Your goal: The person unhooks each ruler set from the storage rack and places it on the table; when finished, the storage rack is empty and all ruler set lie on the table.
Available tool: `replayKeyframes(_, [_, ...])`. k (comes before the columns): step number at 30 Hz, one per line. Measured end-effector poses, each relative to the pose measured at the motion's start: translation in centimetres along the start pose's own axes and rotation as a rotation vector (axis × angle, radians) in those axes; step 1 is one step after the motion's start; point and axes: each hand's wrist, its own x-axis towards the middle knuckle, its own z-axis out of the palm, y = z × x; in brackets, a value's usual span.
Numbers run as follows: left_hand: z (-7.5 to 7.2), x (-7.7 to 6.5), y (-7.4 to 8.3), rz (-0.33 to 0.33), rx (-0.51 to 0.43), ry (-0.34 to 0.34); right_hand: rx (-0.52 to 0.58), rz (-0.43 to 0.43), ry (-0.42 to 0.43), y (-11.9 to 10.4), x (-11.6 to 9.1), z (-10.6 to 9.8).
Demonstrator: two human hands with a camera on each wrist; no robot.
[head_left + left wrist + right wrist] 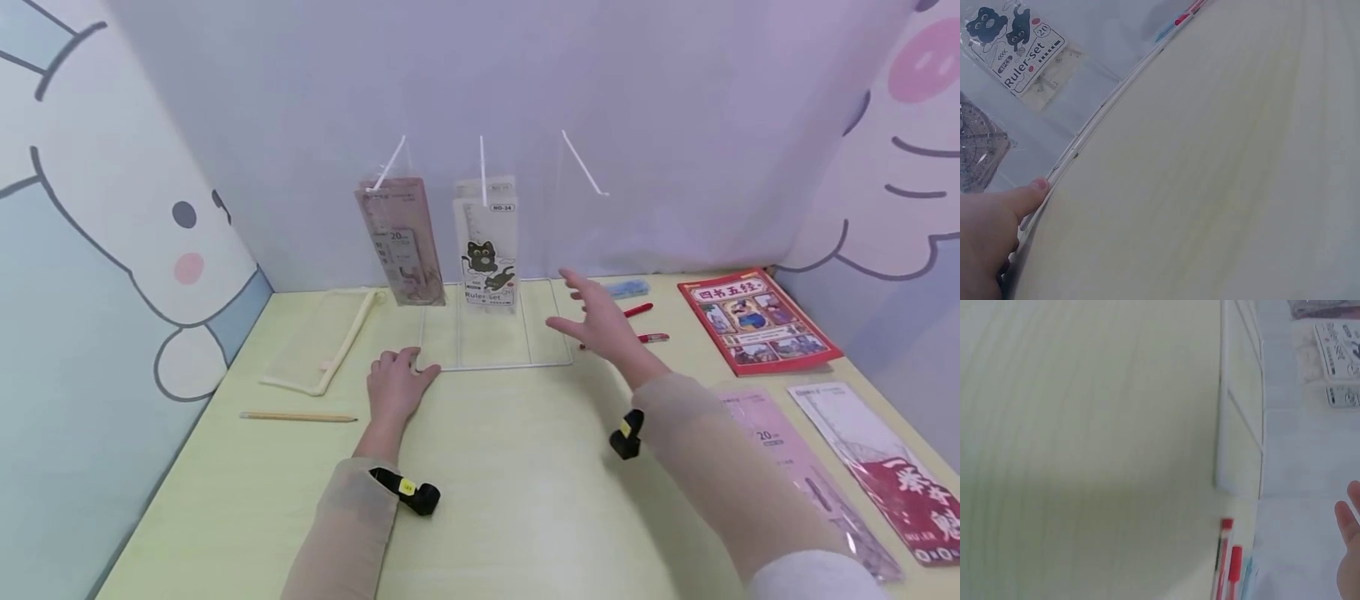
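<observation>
A white wire display rack [510, 365] stands on the table, with three hooks rising at its back. At its front left corner my left hand [396, 385] grips the wire base, the thumb lying along the front rail in the left wrist view. My right hand [607, 325] is raised beside the rack's right side, fingers spread and holding nothing; only part of it shows in the right wrist view. A pinkish ruler set pack [405, 250] hangs on the left hook. On the middle hook hangs a clear ruler set pack [487, 250] with black cats. The right hook is bare.
A cream-edged mesh pouch [341, 350] and a pencil [300, 417] lie left. Red pens [654, 337] and a light blue item [626, 289] are behind my right hand. Further right lie a red book [750, 317], a pink ruler pack [795, 467] and a white-and-red ruler pack [885, 475].
</observation>
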Motion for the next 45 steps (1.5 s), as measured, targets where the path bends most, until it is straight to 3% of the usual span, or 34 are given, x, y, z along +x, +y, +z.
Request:
replayKeyframes(6, [0.0,0.2,0.1,0.008,-0.002,0.006,0.029,-0.173,0.045,-3.9,2.2,2.3])
replayKeyframes(10, [0.1,0.2,0.1,0.003,-0.002,0.0,0.066,-0.22,0.07,-5.8,3.2,3.4])
replayKeyframes(19, [0.2,0.3,-0.1,0.008,-0.002,0.0,0.239,-0.08,0.148,-7.5,4.0,4.0])
replayKeyframes(25, [0.2,0.3,-0.1,0.002,-0.001,-0.006,0.324,-0.036,0.197,-7.8,3.8,3.7])
replayKeyframes(36, [0.2,0.3,-0.1,0.007,0.0,-0.006,0.306,0.005,0.299,-8.6,3.2,3.5])
replayKeyframes(45, [0.4,0.6,-0.3,0.003,0.006,-0.01,0.287,-0.011,0.324,-9.1,2.2,2.7])
